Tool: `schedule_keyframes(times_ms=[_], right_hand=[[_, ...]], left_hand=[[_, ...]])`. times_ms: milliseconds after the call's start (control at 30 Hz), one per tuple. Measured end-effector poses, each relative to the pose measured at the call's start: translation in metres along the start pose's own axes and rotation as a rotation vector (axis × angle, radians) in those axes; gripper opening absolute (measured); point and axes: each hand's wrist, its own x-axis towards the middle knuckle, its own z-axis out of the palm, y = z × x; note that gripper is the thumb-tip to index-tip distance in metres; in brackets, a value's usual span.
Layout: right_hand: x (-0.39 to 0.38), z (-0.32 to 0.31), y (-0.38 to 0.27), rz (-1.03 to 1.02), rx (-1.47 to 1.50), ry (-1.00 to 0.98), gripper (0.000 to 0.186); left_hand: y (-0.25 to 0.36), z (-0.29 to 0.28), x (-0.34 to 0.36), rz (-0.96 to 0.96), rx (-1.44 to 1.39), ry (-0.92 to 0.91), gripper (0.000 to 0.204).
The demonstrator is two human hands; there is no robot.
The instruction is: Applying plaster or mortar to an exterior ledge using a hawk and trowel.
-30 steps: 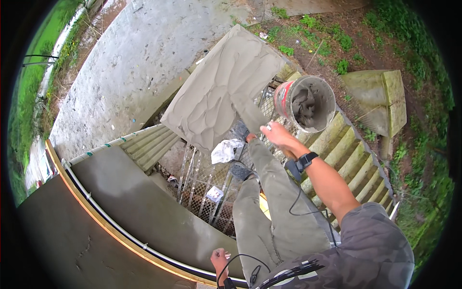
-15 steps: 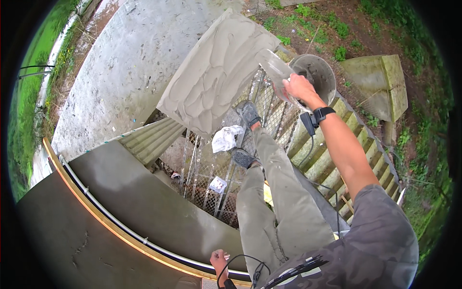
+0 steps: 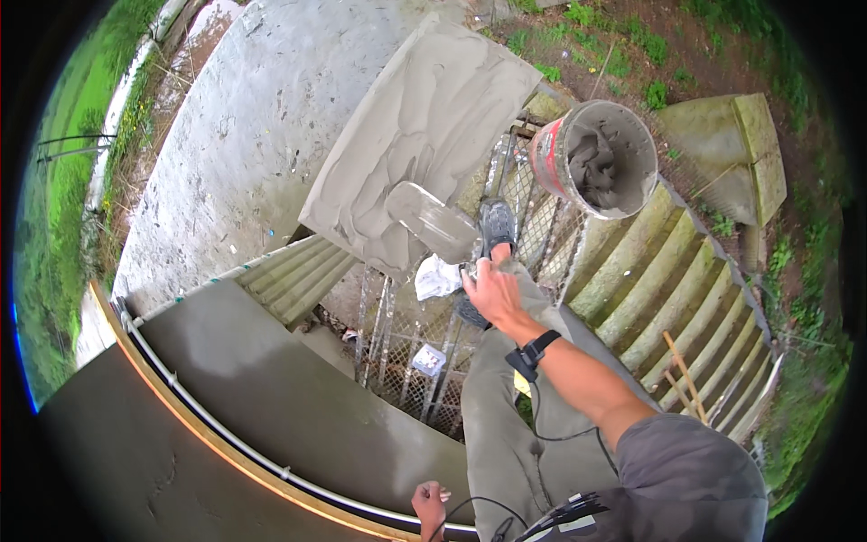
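The right hand (image 3: 497, 296) is wrapped round the near end of a plastering trowel (image 3: 432, 221), probably so its blade reaches over the mortar-coated slab (image 3: 424, 117). A mortar bucket (image 3: 550, 163) stands right of the slab, seemingly for easy reach. The trowel extends beyond the right hand, well apart from the half-curled left hand (image 3: 430, 499); whether that holds anything cannot be told.

An outdoor building site is being indicated by its materials: wet grey mortar (image 3: 598, 169) is being held in a bucket (image 3: 547, 163), and more is being seen spread in ridges over a flat surface, while a trowel (image 3: 424, 215) is being held. Shoes (image 3: 496, 224) are being supported by a mesh platform (image 3: 535, 217), which is being flanked by corrugated sheets (image 3: 646, 273). Soil (image 3: 601, 54) and greenery (image 3: 50, 289) are being seen around.
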Motion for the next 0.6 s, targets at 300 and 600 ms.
schedule_keyframes(times_ms=[300,600], right_hand=[[0.053,0.061,0.048,-0.154,-0.083,0.386,0.035],[0.160,-0.064,0.124,0.464,-0.113,0.414,0.040]], left_hand=[[0.030,0.002,0.008,-0.148,0.161,0.009,0.025],[0.075,0.010,0.018,0.102,0.465,-0.118,0.012]])
